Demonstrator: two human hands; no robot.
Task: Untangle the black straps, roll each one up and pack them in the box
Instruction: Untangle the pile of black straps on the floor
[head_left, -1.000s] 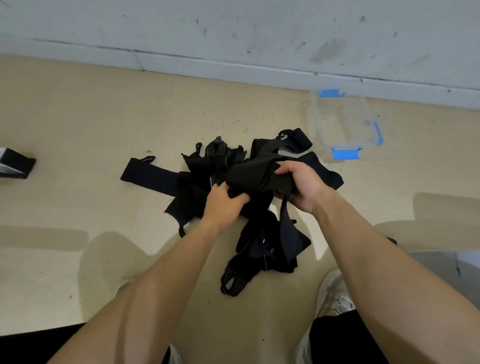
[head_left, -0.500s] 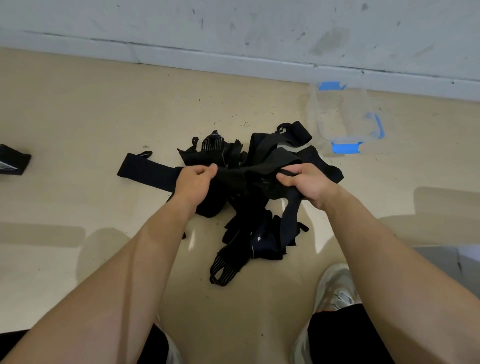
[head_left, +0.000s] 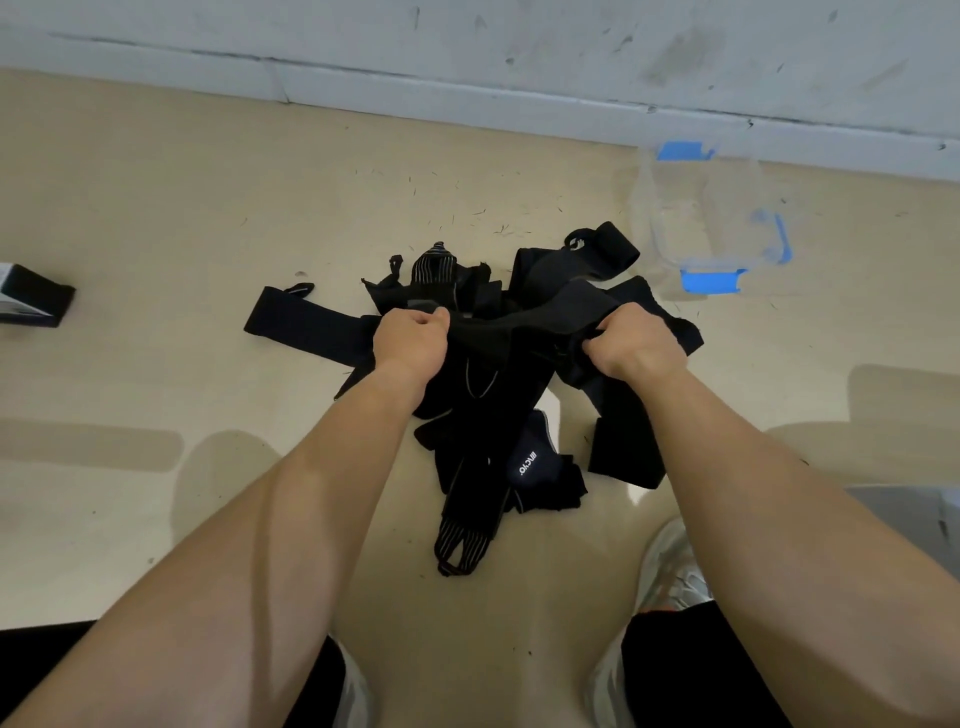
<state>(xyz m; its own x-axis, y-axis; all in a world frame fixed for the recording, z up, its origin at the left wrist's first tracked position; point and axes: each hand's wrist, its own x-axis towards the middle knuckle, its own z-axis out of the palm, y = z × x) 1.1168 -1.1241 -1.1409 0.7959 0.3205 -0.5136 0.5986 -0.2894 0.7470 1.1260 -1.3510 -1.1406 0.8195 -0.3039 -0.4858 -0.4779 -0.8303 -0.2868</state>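
A tangled heap of black straps (head_left: 483, 415) lies on the beige floor in front of me. My left hand (head_left: 410, 340) grips one wide black strap (head_left: 514, 325) at its left part, and my right hand (head_left: 636, 345) grips the same strap at its right, so it stretches between them above the heap. Another strap end (head_left: 301, 325) trails out flat to the left. A striped strap end (head_left: 462, 545) points toward me. The clear box (head_left: 654, 223) with blue clips stands open at the back right, close to the heap.
A grey wall (head_left: 467, 52) runs along the back. A small black and white object (head_left: 31, 299) lies at the far left. My shoe (head_left: 670, 566) is at the lower right, and a grey object (head_left: 924, 519) sits at the right edge.
My hands have moved apart, the left one to the left and the right one to the right, pulling the wide strap taut between them. The heap below has shifted a little.
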